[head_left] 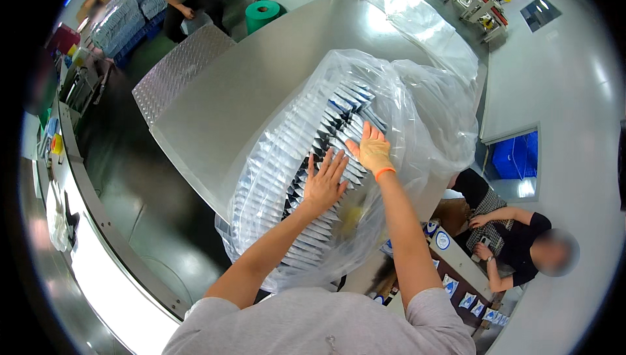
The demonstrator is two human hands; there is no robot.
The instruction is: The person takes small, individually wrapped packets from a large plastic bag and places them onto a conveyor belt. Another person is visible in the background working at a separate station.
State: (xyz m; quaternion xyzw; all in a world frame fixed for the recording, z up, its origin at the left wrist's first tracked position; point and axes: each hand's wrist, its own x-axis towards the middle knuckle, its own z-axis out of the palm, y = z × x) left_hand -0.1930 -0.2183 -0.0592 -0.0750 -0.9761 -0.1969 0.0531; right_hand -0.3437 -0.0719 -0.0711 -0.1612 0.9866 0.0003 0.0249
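Left hand (324, 182) and right hand (372, 149), the latter in a pale glove with orange cuff, both flat with fingers spread, grasping nothing, pressed on rows of white-and-blue flat sachets (306, 159) inside a large clear plastic bag (417, 104) on a steel table (261, 74). Apparently the levelling step; next move likely calling for even, gentle pressure without toppling rows

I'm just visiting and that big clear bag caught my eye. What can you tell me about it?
The clear plastic bag is large, thin and crinkled, and lies on a steel table with its loose mouth bunched at the far end. Inside are long rows of flat silver and dark pouches, stacked on edge. The left hand, bare, and the right hand, in a pale glove with an orange cuff, rest flat and open on the pouches.
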